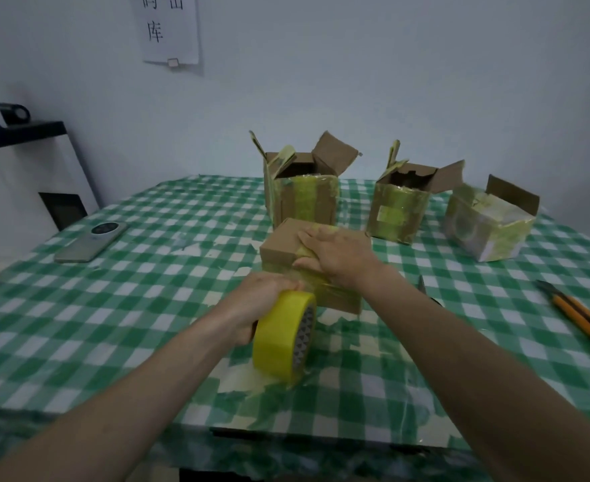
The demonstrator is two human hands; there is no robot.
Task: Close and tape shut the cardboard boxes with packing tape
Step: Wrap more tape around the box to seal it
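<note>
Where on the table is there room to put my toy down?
Bare cloth lies between the phone and the closed box, and between that box and the knife. The back is crowded with three open boxes.

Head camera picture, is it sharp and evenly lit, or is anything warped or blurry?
Head view: dim, flat, bluish light, no glare. Wide-angle bending at the edges; the table curves. The tape roll and both hands are slightly soft, and the wall sign is blurry.
</note>
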